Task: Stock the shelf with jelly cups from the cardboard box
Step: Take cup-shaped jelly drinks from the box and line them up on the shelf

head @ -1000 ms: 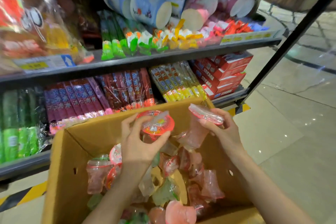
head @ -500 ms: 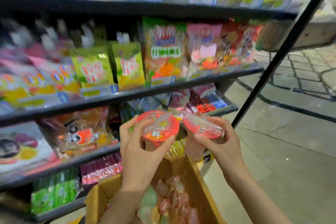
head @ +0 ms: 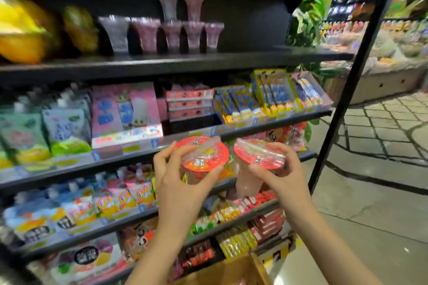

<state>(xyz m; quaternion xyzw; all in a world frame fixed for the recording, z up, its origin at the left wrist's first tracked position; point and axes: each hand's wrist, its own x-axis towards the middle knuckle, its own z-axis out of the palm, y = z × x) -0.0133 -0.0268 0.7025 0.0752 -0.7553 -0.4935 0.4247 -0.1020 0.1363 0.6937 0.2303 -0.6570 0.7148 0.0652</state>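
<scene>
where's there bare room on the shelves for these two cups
Top shelf: bare board right of the clear cups, up to the black upright. Second shelf: a dark gap below the pink boxes. Lower shelves look packed.

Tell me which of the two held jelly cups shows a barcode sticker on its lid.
The cup in the left hand: its red lid carries a white barcode sticker; the right hand's cup shows none.

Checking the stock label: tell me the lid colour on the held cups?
Red lids, head view.
</scene>
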